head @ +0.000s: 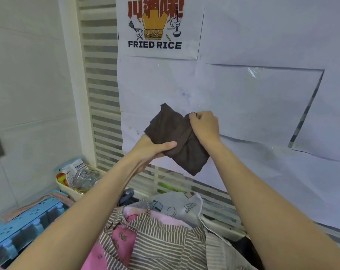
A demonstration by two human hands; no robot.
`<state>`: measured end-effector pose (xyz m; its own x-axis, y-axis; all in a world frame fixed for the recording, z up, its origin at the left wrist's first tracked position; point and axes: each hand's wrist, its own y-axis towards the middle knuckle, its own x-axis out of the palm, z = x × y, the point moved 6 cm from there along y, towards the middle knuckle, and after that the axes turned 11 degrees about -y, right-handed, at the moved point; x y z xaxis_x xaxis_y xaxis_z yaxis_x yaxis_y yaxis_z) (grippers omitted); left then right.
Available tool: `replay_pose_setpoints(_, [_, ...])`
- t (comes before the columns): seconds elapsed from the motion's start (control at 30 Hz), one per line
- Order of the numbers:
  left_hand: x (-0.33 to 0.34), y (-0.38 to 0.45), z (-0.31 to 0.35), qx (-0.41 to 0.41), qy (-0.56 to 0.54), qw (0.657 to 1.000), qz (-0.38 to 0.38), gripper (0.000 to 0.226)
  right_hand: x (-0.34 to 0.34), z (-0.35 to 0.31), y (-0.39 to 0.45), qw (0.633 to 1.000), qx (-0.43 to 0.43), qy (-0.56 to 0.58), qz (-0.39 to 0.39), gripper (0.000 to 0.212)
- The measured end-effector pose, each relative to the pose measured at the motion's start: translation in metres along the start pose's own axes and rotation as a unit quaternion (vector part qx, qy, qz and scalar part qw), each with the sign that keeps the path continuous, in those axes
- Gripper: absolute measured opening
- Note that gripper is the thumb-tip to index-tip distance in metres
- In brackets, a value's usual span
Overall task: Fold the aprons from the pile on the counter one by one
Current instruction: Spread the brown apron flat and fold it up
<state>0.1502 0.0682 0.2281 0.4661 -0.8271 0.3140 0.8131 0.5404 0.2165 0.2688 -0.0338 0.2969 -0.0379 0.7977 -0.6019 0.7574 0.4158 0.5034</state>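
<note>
both hands gripping a dark brown apron [177,137] aloft above the pile [161,230]: left hand [153,149] clamping its lower edge, right hand [204,125] bunching the top; left fingers lying hidden behind cloth, pile running off the frame's bottom edge

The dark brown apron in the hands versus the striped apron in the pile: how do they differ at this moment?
The dark brown apron is plain, while the striped apron has brown-and-white stripes with a pink patch. The brown one is held up in the air, gripped by the left hand and right hand; the striped one lies untouched below. The brown one is folded into a compact bundle; the striped one sprawls crumpled. Both are soft fabric.
</note>
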Motion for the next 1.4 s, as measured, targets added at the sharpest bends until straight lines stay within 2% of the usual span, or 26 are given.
replay_pose_setpoints(0.1, [0.012, 0.008, 0.018, 0.055, -0.032, 0.998, -0.001, 0.05, -0.018, -0.008, 0.021, 0.975, 0.117, 0.185, -0.024, 0.028])
replay_pose_setpoints(0.2, [0.026, 0.018, 0.04, 0.087, -0.069, 0.994, -0.022, 0.042, -0.042, -0.03, 0.04, 0.951, 0.131, 0.276, -0.042, 0.019])
replay_pose_setpoints(0.37, [0.053, 0.056, 0.11, 0.119, -0.088, 0.984, -0.101, 0.028, -0.109, -0.095, 0.084, 0.959, 0.052, 0.277, 0.002, 0.016])
replay_pose_setpoints(0.43, [0.053, 0.075, 0.145, 0.143, -0.101, 0.979, -0.103, 0.034, -0.13, -0.129, 0.1, 0.968, 0.014, 0.251, 0.015, 0.017])
replay_pose_setpoints(0.5, [0.048, 0.091, 0.179, 0.177, -0.102, 0.974, -0.099, 0.037, -0.143, -0.158, 0.119, 0.973, -0.016, 0.226, 0.035, 0.008])
replay_pose_setpoints(0.53, [0.043, 0.098, 0.194, 0.191, -0.1, 0.971, -0.101, 0.034, -0.146, -0.172, 0.127, 0.977, -0.026, 0.208, 0.047, 0.004])
replay_pose_setpoints(0.6, [0.035, 0.112, 0.217, 0.208, -0.098, 0.967, -0.107, 0.022, -0.148, -0.193, 0.145, 0.981, -0.028, 0.18, 0.065, 0.009])
replay_pose_setpoints(0.7, [0.019, 0.137, 0.249, 0.237, -0.1, 0.962, -0.097, 0.013, -0.14, -0.228, 0.166, 0.97, -0.018, 0.236, 0.047, 0.007])
replay_pose_setpoints(0.8, [0.007, 0.158, 0.28, 0.281, -0.114, 0.95, -0.068, 0.012, -0.138, -0.259, 0.188, 0.96, -0.009, 0.28, 0.025, 0.03])
replay_pose_setpoints(0.87, [0.004, 0.171, 0.298, 0.287, -0.143, 0.945, -0.061, 0.01, -0.143, -0.277, 0.205, 0.953, -0.024, 0.298, 0.044, 0.034])
replay_pose_setpoints(0.9, [0.003, 0.178, 0.308, 0.289, -0.158, 0.942, -0.06, 0.01, -0.146, -0.288, 0.215, 0.958, -0.042, 0.277, 0.07, 0.032])
replay_pose_setpoints(0.97, [0.006, 0.191, 0.325, 0.294, -0.167, 0.939, -0.066, 0.009, -0.155, -0.306, 0.233, 0.974, -0.077, 0.144, 0.159, 0.018])
replay_pose_setpoints(1.03, [0.014, 0.205, 0.337, 0.294, -0.174, 0.936, -0.08, 0.01, -0.163, -0.322, 0.251, 0.966, -0.1, 0.008, 0.236, 0.026])
replay_pose_setpoints(1.1, [0.021, 0.216, 0.343, 0.282, -0.195, 0.935, -0.095, 0.023, -0.168, -0.332, 0.262, 0.948, -0.104, -0.082, 0.288, 0.029])
replay_pose_setpoints(1.2, [0.026, 0.233, 0.351, 0.263, -0.223, 0.933, -0.105, 0.04, -0.169, -0.341, 0.278, 0.926, -0.113, -0.157, 0.325, 0.025])
replay_pose_setpoints(1.33, [0.022, 0.244, 0.353, 0.248, -0.232, 0.934, -0.109, 0.039, -0.159, -0.345, 0.287, 0.904, -0.128, -0.22, 0.343, 0.009])
replay_pose_setpoints(1.4, [0.02, 0.249, 0.35, 0.233, -0.236, 0.937, -0.11, 0.036, -0.152, -0.347, 0.288, 0.893, -0.137, -0.255, 0.346, 0.022])
